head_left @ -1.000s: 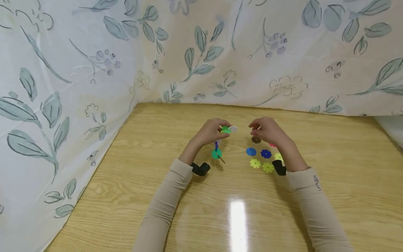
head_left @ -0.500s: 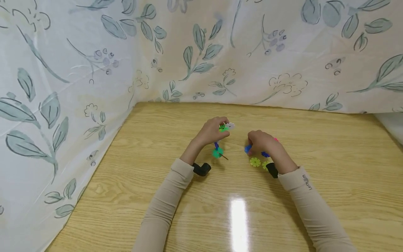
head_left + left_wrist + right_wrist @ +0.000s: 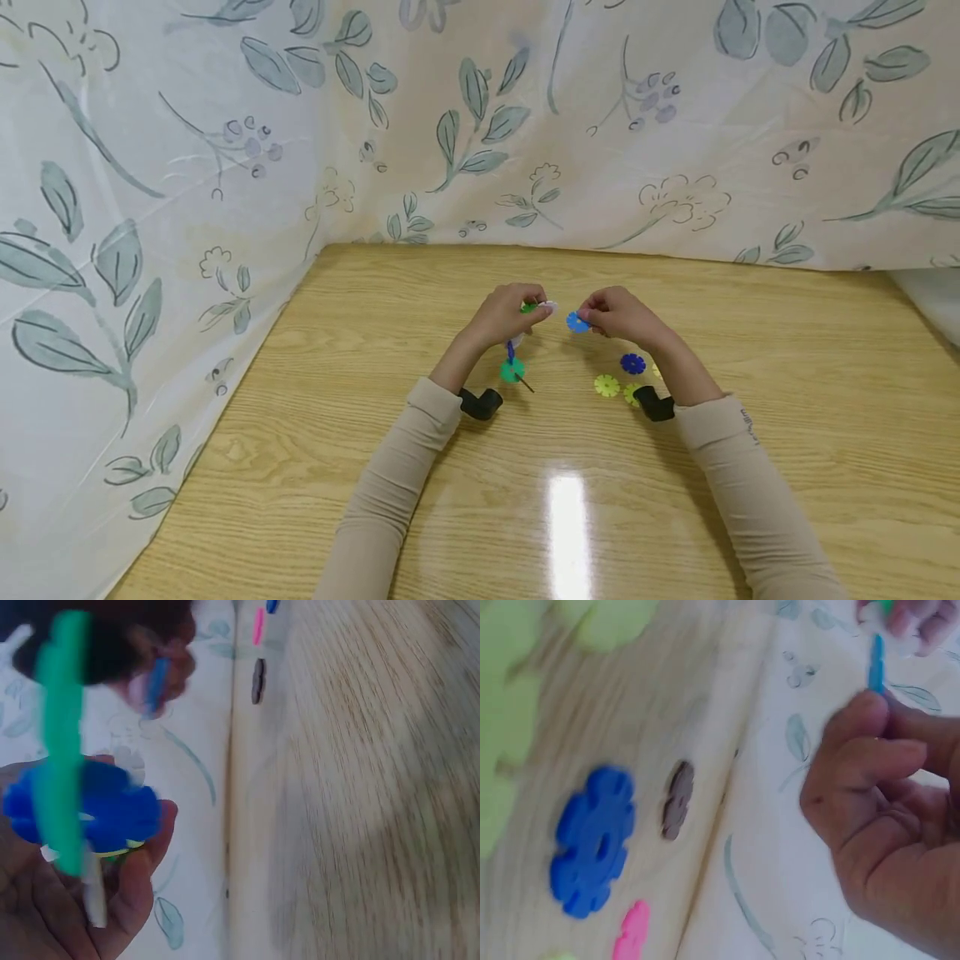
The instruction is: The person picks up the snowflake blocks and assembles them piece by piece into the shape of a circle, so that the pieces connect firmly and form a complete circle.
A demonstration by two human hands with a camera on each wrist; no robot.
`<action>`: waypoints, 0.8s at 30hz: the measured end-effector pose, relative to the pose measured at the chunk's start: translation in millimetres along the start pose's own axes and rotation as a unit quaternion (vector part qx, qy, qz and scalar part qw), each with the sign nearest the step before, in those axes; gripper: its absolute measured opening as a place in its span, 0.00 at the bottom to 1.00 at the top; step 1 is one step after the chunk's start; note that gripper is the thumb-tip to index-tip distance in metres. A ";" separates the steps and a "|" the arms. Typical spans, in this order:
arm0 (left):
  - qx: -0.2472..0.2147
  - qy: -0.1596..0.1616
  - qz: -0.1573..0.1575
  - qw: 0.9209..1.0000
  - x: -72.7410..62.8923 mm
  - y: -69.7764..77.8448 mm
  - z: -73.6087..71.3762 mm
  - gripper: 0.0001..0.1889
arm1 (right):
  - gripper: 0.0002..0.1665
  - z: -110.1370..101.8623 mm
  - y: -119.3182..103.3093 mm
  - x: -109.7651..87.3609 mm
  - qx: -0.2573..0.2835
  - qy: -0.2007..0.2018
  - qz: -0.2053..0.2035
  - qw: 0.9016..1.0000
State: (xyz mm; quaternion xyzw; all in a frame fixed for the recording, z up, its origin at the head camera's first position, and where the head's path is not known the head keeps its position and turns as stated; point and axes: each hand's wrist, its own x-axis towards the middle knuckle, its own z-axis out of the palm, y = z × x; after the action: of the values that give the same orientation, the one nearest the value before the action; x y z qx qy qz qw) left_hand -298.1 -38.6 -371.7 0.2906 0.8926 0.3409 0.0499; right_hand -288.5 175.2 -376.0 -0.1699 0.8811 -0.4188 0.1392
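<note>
My left hand point(image 3: 501, 317) grips a chain of notched plastic flower discs, with a white disc point(image 3: 551, 307) sticking out at the fingertips. Below that hand hang the chain's dark blue disc point(image 3: 512, 351), teal disc point(image 3: 513, 371) and a brown piece point(image 3: 527, 384). In the left wrist view the blue disc point(image 3: 112, 806) and the teal disc point(image 3: 64, 742) loom large, partly hiding the palm. Across a small gap, my right hand point(image 3: 626, 317) pinches a light blue disc point(image 3: 577, 322) between thumb and finger, its free edge towards the white disc.
On the wooden table point(image 3: 570, 450) lie a loose dark blue disc point(image 3: 633, 363) and several yellow-green discs point(image 3: 607, 385). The right wrist view adds a brown disc point(image 3: 678, 801) and a pink disc point(image 3: 632, 934). A leaf-patterned cloth point(image 3: 480, 125) borders the table's back and left.
My right hand went down to the light blue disc on the table, took hold of it and lifted it up and left towards the chain. The left hand stays nearly in place, its white disc tilting.
</note>
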 end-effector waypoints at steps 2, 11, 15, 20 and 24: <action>0.006 -0.002 0.004 1.000 0.4 0.3 -0.1 0.09 | 0.14 -0.9 -2.6 0.6 0.052 0.010 0.001 0.999; 0.025 0.000 0.010 1.000 1.4 3.2 -0.3 0.10 | 0.15 0.2 -10.5 -0.4 0.067 0.023 -0.005 0.997; 0.038 0.015 0.014 0.999 2.5 4.7 0.8 0.08 | 0.15 1.5 -12.5 0.1 0.042 0.029 -0.010 0.999; 0.006 0.041 0.016 0.999 2.5 5.4 1.4 0.07 | 0.15 4.2 -16.0 0.8 0.021 0.054 0.005 0.998; -0.016 0.052 0.024 0.998 1.1 6.9 1.5 0.07 | 0.14 8.2 -18.0 1.4 0.017 0.081 0.006 0.997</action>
State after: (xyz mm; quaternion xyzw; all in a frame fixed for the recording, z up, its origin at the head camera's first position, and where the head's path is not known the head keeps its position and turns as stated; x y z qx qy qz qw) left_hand -295.2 -33.0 -368.3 0.2930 0.8812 0.3709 -0.0003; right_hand -283.4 158.3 -367.1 -0.1274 0.8834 -0.4451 0.0729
